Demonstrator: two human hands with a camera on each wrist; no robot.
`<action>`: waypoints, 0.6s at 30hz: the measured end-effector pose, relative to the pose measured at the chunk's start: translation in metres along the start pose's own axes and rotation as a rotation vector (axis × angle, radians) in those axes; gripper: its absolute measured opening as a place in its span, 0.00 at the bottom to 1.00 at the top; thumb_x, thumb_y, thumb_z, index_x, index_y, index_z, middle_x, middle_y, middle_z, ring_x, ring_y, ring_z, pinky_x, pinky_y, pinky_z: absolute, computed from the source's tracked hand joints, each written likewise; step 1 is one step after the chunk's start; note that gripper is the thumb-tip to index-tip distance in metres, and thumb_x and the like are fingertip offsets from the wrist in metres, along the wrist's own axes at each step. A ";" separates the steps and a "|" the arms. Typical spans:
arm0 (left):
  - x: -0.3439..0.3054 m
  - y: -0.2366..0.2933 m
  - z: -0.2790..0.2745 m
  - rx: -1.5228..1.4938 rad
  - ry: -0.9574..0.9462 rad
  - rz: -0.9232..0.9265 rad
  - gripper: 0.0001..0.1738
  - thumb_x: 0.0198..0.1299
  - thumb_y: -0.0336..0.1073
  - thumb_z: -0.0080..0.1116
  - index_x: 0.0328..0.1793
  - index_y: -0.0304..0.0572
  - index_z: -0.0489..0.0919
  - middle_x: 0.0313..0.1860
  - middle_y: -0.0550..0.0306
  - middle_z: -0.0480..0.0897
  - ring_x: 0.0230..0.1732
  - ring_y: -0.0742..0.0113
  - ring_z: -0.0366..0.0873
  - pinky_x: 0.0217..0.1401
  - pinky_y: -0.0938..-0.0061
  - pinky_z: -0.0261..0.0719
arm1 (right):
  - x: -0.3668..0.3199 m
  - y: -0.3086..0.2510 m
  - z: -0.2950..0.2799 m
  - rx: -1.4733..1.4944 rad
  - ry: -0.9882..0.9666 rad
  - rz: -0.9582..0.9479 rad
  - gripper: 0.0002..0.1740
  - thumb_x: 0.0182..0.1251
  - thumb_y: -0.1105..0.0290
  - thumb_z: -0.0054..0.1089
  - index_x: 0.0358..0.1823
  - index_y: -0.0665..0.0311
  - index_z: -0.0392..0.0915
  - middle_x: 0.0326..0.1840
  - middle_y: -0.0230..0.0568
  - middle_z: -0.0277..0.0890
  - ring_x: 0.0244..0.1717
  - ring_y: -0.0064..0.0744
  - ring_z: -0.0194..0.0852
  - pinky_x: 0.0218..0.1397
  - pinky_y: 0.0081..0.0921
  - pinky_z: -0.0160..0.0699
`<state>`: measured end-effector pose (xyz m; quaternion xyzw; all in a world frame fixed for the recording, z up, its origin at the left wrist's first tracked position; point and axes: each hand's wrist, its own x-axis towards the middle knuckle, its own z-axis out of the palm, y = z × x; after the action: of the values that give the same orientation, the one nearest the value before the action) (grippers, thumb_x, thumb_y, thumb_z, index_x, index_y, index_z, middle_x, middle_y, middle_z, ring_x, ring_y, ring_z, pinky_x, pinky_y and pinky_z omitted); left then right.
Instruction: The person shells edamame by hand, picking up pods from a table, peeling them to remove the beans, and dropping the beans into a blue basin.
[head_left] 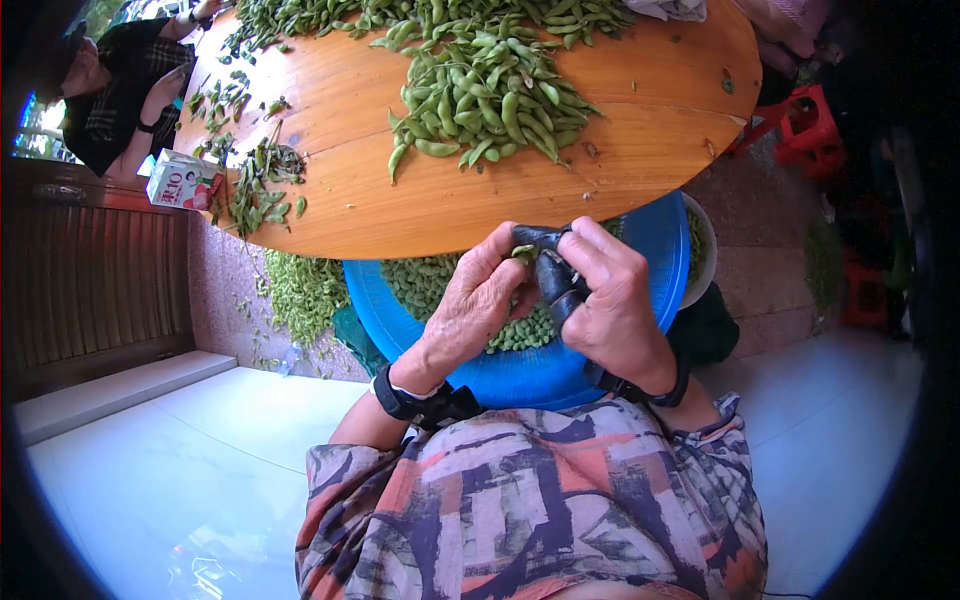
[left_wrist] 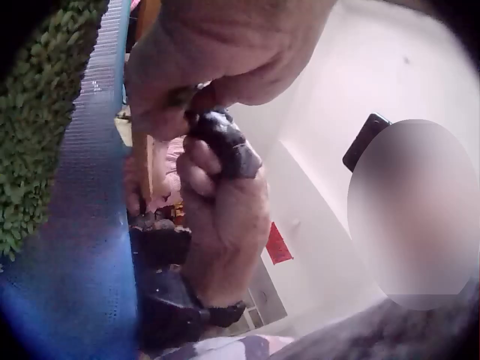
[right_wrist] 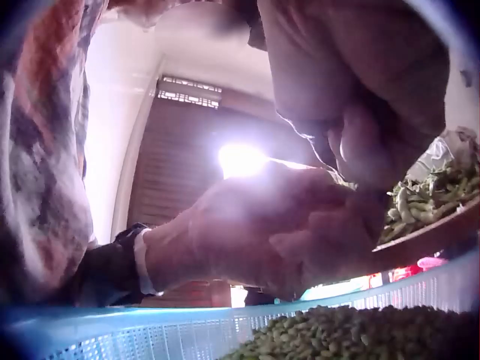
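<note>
Over the blue basket [head_left: 668,270], my two hands meet close to the table's edge. Thumb and fingers of my left hand [head_left: 472,302] pinch a green soybean pod [head_left: 523,251]. My right hand [head_left: 618,305] has curled fingers and wears black covers [head_left: 558,288] on its thumb and forefinger. Those covered tips grip the pod's other side, partly hiding it. Below lie many shelled green beans [head_left: 522,332] in the basket, also visible as a heap [right_wrist: 352,336] in the right wrist view.
A wooden table [head_left: 335,185] ahead bears a large pile of pods [head_left: 480,100], wilted leaves [head_left: 265,175] and a drink carton [head_left: 183,182]. More green pieces [head_left: 305,290] lie on the floor at left. Another person [head_left: 125,90] sits at the far left; red stools [head_left: 808,130] stand right.
</note>
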<state>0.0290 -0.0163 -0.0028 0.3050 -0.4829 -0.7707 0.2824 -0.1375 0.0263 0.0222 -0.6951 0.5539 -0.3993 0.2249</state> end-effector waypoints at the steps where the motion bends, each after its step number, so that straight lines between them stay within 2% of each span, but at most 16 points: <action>1: 0.000 0.001 -0.001 0.008 -0.013 -0.017 0.13 0.71 0.30 0.44 0.56 0.35 0.75 0.32 0.64 0.75 0.31 0.80 0.69 0.34 0.82 0.70 | 0.002 0.001 -0.005 0.076 -0.030 0.042 0.15 0.44 0.87 0.61 0.37 0.73 0.75 0.32 0.49 0.69 0.31 0.51 0.74 0.34 0.38 0.72; 2: 0.001 -0.002 -0.001 0.008 -0.014 -0.015 0.13 0.71 0.30 0.44 0.56 0.35 0.75 0.32 0.64 0.75 0.31 0.80 0.69 0.34 0.82 0.70 | 0.004 0.003 -0.011 0.153 -0.059 0.084 0.15 0.45 0.88 0.61 0.37 0.73 0.76 0.31 0.49 0.71 0.30 0.48 0.75 0.34 0.36 0.72; 3: 0.001 -0.007 -0.003 0.030 -0.085 -0.001 0.13 0.70 0.29 0.45 0.57 0.34 0.75 0.33 0.63 0.77 0.34 0.77 0.72 0.39 0.80 0.73 | 0.006 0.005 -0.020 0.185 -0.066 0.120 0.10 0.51 0.80 0.59 0.37 0.72 0.78 0.29 0.46 0.72 0.30 0.36 0.75 0.32 0.28 0.69; 4: 0.002 -0.009 -0.004 0.051 -0.156 0.013 0.14 0.69 0.27 0.45 0.58 0.33 0.75 0.33 0.61 0.78 0.37 0.74 0.76 0.43 0.77 0.76 | 0.000 0.014 -0.027 0.312 -0.041 0.258 0.10 0.54 0.75 0.56 0.37 0.72 0.78 0.29 0.44 0.72 0.30 0.31 0.74 0.32 0.26 0.68; 5: 0.000 -0.001 -0.009 0.179 -0.253 -0.014 0.17 0.66 0.24 0.48 0.61 0.33 0.74 0.38 0.58 0.82 0.46 0.70 0.80 0.54 0.72 0.77 | -0.007 0.022 -0.033 0.440 -0.016 0.395 0.12 0.57 0.70 0.54 0.37 0.71 0.79 0.29 0.42 0.71 0.30 0.27 0.73 0.32 0.24 0.67; 7: 0.001 0.019 -0.016 0.534 -0.340 0.032 0.16 0.64 0.24 0.54 0.58 0.33 0.77 0.40 0.55 0.84 0.47 0.69 0.81 0.55 0.70 0.78 | -0.007 0.009 -0.063 0.415 0.066 0.511 0.17 0.60 0.64 0.47 0.38 0.70 0.79 0.27 0.40 0.70 0.30 0.24 0.72 0.33 0.21 0.67; 9: 0.004 0.025 -0.027 0.670 -0.148 0.220 0.13 0.62 0.23 0.57 0.53 0.33 0.80 0.40 0.54 0.85 0.45 0.67 0.83 0.52 0.71 0.79 | -0.032 0.034 -0.099 0.258 0.147 0.442 0.14 0.61 0.69 0.50 0.40 0.72 0.79 0.28 0.44 0.74 0.31 0.26 0.75 0.35 0.23 0.71; 10: 0.007 0.035 -0.027 0.698 0.037 0.223 0.12 0.59 0.22 0.59 0.49 0.34 0.82 0.38 0.52 0.86 0.41 0.64 0.85 0.47 0.71 0.81 | -0.030 0.032 -0.109 -0.021 0.148 0.421 0.13 0.61 0.73 0.52 0.42 0.72 0.79 0.29 0.46 0.76 0.32 0.29 0.77 0.36 0.26 0.72; 11: 0.017 0.037 -0.034 0.878 0.172 0.348 0.13 0.55 0.22 0.62 0.48 0.35 0.81 0.35 0.49 0.82 0.35 0.59 0.81 0.38 0.67 0.79 | -0.027 0.027 -0.120 -0.300 0.150 0.394 0.12 0.60 0.76 0.53 0.44 0.72 0.79 0.30 0.49 0.78 0.33 0.32 0.79 0.38 0.28 0.74; 13: 0.038 0.041 -0.045 1.059 0.318 0.515 0.11 0.54 0.23 0.61 0.45 0.36 0.80 0.32 0.48 0.79 0.33 0.52 0.80 0.38 0.64 0.79 | -0.029 0.027 -0.131 -0.372 0.154 0.453 0.13 0.60 0.79 0.54 0.46 0.71 0.79 0.32 0.51 0.79 0.34 0.36 0.80 0.39 0.30 0.74; 14: 0.047 0.040 -0.049 1.060 0.319 0.520 0.11 0.54 0.23 0.61 0.45 0.36 0.80 0.32 0.48 0.79 0.33 0.52 0.80 0.38 0.64 0.79 | -0.029 0.027 -0.134 -0.444 0.156 0.517 0.15 0.59 0.81 0.56 0.48 0.71 0.79 0.34 0.53 0.81 0.34 0.39 0.81 0.40 0.32 0.75; 15: 0.054 0.039 -0.052 1.184 0.331 0.554 0.10 0.54 0.23 0.62 0.44 0.35 0.81 0.32 0.49 0.80 0.33 0.54 0.82 0.37 0.66 0.80 | -0.028 0.027 -0.133 -0.444 0.159 0.514 0.15 0.59 0.81 0.56 0.48 0.71 0.79 0.34 0.53 0.81 0.34 0.39 0.81 0.40 0.32 0.75; 16: 0.059 0.037 -0.053 1.310 0.343 0.588 0.09 0.54 0.24 0.62 0.42 0.34 0.81 0.33 0.50 0.80 0.32 0.57 0.83 0.37 0.68 0.80 | -0.026 0.027 -0.131 -0.397 0.125 0.455 0.17 0.61 0.81 0.56 0.53 0.69 0.79 0.35 0.46 0.81 0.36 0.31 0.78 0.40 0.27 0.74; 17: 0.062 0.037 -0.054 1.314 0.341 0.593 0.09 0.54 0.24 0.62 0.42 0.34 0.81 0.33 0.50 0.80 0.32 0.57 0.83 0.37 0.68 0.80 | -0.024 0.026 -0.127 -0.349 0.094 0.396 0.20 0.62 0.81 0.56 0.57 0.67 0.79 0.35 0.39 0.82 0.37 0.23 0.75 0.41 0.22 0.72; 18: 0.064 0.037 -0.055 1.313 0.358 0.592 0.09 0.53 0.23 0.62 0.42 0.34 0.81 0.33 0.50 0.80 0.32 0.56 0.82 0.36 0.67 0.80 | -0.016 0.018 -0.117 -0.331 0.135 0.332 0.20 0.62 0.81 0.54 0.56 0.68 0.80 0.33 0.37 0.81 0.35 0.21 0.75 0.41 0.22 0.73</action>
<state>0.0338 -0.1082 -0.0010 0.3892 -0.8528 -0.1537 0.3124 -0.2434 0.0511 0.0713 -0.5936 0.7323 -0.3060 0.1330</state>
